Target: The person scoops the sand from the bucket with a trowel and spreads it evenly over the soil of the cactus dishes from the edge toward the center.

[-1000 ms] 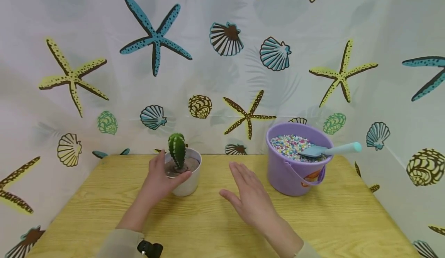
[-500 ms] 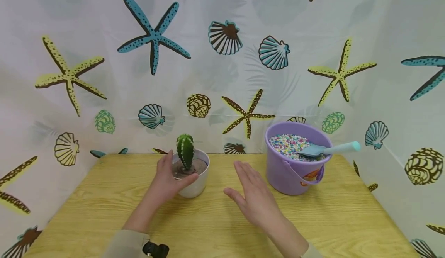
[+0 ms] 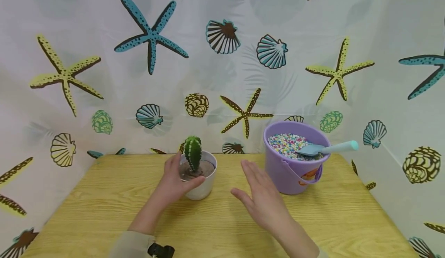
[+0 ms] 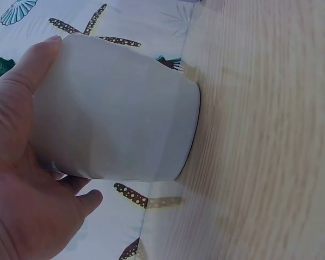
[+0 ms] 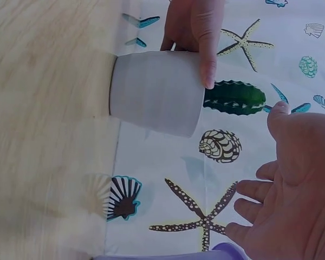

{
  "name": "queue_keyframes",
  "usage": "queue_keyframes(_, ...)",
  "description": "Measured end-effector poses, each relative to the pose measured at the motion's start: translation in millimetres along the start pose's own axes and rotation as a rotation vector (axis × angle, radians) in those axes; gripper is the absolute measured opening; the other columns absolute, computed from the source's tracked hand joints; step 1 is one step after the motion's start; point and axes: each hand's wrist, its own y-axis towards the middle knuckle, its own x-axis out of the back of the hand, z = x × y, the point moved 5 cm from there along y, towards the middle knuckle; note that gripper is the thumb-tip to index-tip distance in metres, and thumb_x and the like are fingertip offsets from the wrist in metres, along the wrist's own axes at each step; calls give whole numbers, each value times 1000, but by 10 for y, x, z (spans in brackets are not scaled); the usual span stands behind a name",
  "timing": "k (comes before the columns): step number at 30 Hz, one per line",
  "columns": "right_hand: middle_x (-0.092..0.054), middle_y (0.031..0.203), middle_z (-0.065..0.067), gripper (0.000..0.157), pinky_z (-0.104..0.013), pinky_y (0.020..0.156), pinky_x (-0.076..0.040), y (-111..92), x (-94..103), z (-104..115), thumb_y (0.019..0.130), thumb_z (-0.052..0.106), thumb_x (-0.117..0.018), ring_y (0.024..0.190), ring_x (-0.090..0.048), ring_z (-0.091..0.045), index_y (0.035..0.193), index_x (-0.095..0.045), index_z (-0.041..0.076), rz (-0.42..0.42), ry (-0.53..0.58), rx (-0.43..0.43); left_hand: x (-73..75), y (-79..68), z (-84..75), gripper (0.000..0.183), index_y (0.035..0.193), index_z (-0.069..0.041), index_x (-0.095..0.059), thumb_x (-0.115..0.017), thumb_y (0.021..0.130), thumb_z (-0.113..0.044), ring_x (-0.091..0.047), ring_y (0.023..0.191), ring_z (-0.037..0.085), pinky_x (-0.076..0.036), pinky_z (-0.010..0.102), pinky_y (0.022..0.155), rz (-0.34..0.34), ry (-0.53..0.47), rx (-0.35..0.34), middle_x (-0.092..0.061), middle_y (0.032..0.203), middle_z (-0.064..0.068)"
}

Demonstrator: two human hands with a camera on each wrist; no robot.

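A small green cactus (image 3: 192, 153) stands upright in a white flowerpot (image 3: 203, 191) filled with brown soil. My left hand (image 3: 174, 182) grips the pot from its left side, thumb along the near rim. Seen from the left wrist, the thumb lies by the pot's rim and the pot's base (image 4: 187, 130) is at the table surface. To the right of the pot, apart from it, my right hand (image 3: 264, 200) is held over the table with fingers straight and nothing in it. The right wrist view shows the cactus (image 5: 235, 97) beyond the left thumb.
A purple bucket (image 3: 288, 180) full of multicoloured beads (image 3: 288, 144) stands at the right, beyond my right hand. A light blue scoop (image 3: 333, 148) lies on the beads, its handle sticking out rightward. The wooden table (image 3: 104, 196) ends against a sea-patterned curtain (image 3: 222, 76).
My left hand has slid the potted cactus to the right across the table. The right hand has shifted slightly right, staying straight-fingered. The bucket stays in place.
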Motion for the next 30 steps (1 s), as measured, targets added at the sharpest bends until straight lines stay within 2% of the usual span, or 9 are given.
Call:
queue_keyframes(11,-31,179,-15,84,-53,134,-18,-44,219,-25,111,49,-64,165,-27,-35,176,-27,11,-27,-23,7,-115,12,-90,128,177,-5,-2,-85,95,-58,-22,160,58,-30,74,124,41,2,-9,-3,178,31)
queue_keyframes(18,-28,179,-17,84,-56,133,-19,-70,366,-87,111,44,-66,165,-25,-37,176,-26,10,-53,-27,-13,-192,20,-171,129,176,-2,-6,-86,93,-59,-22,162,55,-30,73,124,73,-28,-5,-10,178,31)
queue_keyframes(25,-36,176,-18,83,-59,132,-22,-106,545,-128,109,38,-72,163,-29,-42,174,-31,6,-117,-18,4,-277,45,-245,127,176,-2,-8,-87,93,-56,-25,161,53,-31,72,124,78,-61,-23,-13,178,31)
queue_keyframes(30,-35,176,-20,83,-61,131,-24,-140,656,-172,110,36,-71,163,-30,-43,175,-29,7,-146,-14,16,-349,71,-271,126,176,-3,-8,-88,93,-53,-23,162,52,-29,70,126,84,-82,-30,-11,179,29)
